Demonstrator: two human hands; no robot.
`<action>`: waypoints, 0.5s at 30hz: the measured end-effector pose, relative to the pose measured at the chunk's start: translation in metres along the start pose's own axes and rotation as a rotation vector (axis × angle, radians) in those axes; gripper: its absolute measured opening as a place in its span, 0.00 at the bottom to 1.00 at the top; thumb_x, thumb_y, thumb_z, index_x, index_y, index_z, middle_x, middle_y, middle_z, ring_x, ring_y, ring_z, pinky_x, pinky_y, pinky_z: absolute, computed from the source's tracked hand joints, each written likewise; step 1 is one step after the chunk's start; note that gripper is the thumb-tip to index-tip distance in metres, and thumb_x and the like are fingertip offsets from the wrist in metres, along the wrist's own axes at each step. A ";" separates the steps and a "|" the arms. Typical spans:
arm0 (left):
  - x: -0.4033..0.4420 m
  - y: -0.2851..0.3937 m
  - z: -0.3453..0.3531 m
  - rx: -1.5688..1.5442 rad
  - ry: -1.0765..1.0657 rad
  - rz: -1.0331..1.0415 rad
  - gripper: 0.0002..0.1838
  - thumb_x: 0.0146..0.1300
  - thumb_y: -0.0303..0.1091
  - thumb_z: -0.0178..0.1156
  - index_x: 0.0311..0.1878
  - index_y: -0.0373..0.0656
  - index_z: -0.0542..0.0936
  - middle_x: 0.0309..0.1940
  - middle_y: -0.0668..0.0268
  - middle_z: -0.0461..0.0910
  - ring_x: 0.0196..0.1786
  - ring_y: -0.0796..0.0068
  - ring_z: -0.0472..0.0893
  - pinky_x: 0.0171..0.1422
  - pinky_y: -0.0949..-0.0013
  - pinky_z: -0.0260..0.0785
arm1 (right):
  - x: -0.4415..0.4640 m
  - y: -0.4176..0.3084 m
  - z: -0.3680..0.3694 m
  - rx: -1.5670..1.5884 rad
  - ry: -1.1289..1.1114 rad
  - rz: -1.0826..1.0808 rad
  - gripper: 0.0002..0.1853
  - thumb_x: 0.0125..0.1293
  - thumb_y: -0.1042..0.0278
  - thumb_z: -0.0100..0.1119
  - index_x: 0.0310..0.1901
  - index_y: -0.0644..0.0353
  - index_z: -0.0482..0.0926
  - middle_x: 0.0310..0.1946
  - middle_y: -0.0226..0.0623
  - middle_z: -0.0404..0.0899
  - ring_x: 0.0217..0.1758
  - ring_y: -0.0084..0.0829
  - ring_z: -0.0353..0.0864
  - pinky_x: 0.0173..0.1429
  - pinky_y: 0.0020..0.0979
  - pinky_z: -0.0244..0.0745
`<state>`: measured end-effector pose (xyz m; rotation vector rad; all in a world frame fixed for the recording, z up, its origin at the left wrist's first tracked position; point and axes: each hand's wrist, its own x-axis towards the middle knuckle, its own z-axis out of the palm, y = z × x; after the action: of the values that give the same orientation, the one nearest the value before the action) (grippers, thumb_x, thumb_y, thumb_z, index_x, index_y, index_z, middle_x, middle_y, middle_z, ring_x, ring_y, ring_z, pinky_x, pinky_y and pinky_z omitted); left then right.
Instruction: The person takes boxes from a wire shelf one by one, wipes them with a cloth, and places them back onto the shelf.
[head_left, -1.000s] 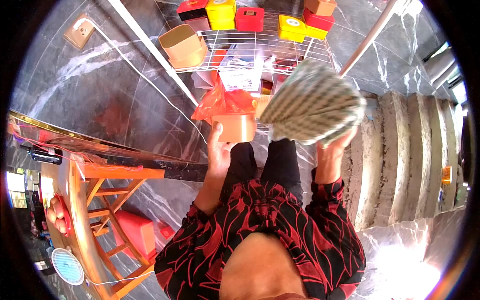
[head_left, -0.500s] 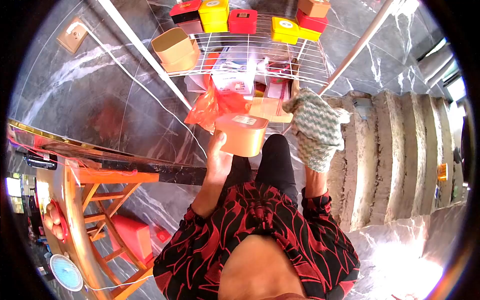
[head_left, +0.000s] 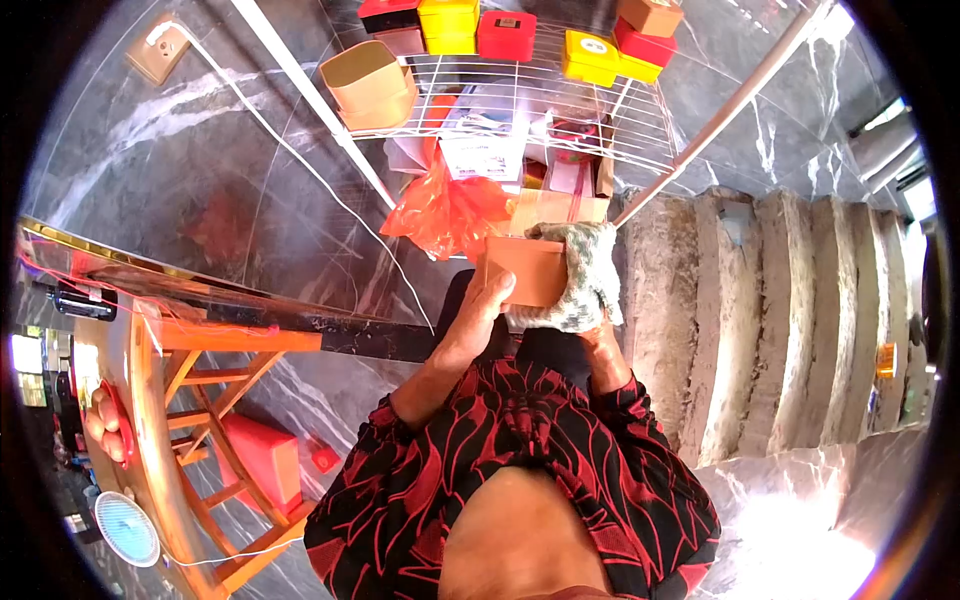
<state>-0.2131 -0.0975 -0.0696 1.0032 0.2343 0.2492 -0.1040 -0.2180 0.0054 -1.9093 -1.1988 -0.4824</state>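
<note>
In front of my lap, my left hand (head_left: 480, 318) grips an orange-tan box (head_left: 528, 272) by its left side, thumb across the near face. A grey-and-white zigzag cloth (head_left: 592, 275) covers most of my right hand (head_left: 598, 338) and presses on the box's right side. The fingers inside the cloth are hidden. Just beyond the box lies a crumpled red plastic bag (head_left: 440, 212) at the shelf's lower level.
A white wire rack (head_left: 470, 75) ahead carries red and yellow boxes (head_left: 506, 36) and an open tan box (head_left: 368, 88). Concrete steps (head_left: 740, 320) rise on the right. A wooden chair (head_left: 225, 340) and a white cable (head_left: 300, 180) are on the left.
My right hand has brought the cloth leftward onto the box. The box has shifted right and turned, so its labelled face no longer shows.
</note>
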 end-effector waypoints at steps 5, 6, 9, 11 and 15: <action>-0.003 0.006 0.005 0.440 -0.109 0.302 0.46 0.54 0.50 0.65 0.66 0.37 0.51 0.59 0.58 0.61 0.61 0.69 0.64 0.63 0.64 0.60 | -0.006 0.006 0.001 0.167 0.029 0.117 0.14 0.58 0.61 0.54 0.42 0.59 0.72 0.34 0.38 0.71 0.39 0.37 0.70 0.46 0.34 0.66; -0.003 0.011 0.008 0.497 -0.121 0.372 0.49 0.51 0.49 0.68 0.67 0.37 0.49 0.59 0.58 0.61 0.61 0.68 0.64 0.63 0.64 0.60 | -0.008 0.006 0.003 0.268 0.055 0.172 0.12 0.59 0.62 0.53 0.42 0.59 0.72 0.34 0.37 0.71 0.39 0.35 0.70 0.45 0.33 0.66; -0.003 0.011 0.024 0.361 -0.086 0.523 0.54 0.45 0.45 0.74 0.68 0.37 0.50 0.58 0.56 0.61 0.61 0.65 0.65 0.64 0.63 0.60 | -0.016 0.002 0.007 0.688 0.156 0.383 0.09 0.63 0.63 0.50 0.40 0.58 0.72 0.31 0.33 0.70 0.36 0.31 0.70 0.42 0.30 0.67; -0.002 0.009 0.018 0.487 -0.106 0.520 0.55 0.43 0.43 0.75 0.67 0.36 0.51 0.58 0.55 0.62 0.61 0.63 0.66 0.64 0.62 0.60 | -0.020 -0.002 0.010 0.967 0.240 0.520 0.07 0.65 0.64 0.48 0.39 0.57 0.72 0.30 0.31 0.70 0.34 0.28 0.70 0.41 0.28 0.68; -0.002 0.013 0.015 0.717 -0.120 0.557 0.54 0.38 0.41 0.77 0.66 0.35 0.54 0.56 0.51 0.65 0.59 0.56 0.68 0.62 0.60 0.62 | -0.034 0.012 0.025 1.443 0.424 0.748 0.06 0.69 0.67 0.45 0.37 0.55 0.72 0.27 0.27 0.69 0.31 0.22 0.70 0.38 0.24 0.69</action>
<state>-0.2119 -0.1033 -0.0502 1.7851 -0.0870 0.6359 -0.1121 -0.2195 -0.0373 -0.7581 -0.2316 0.3481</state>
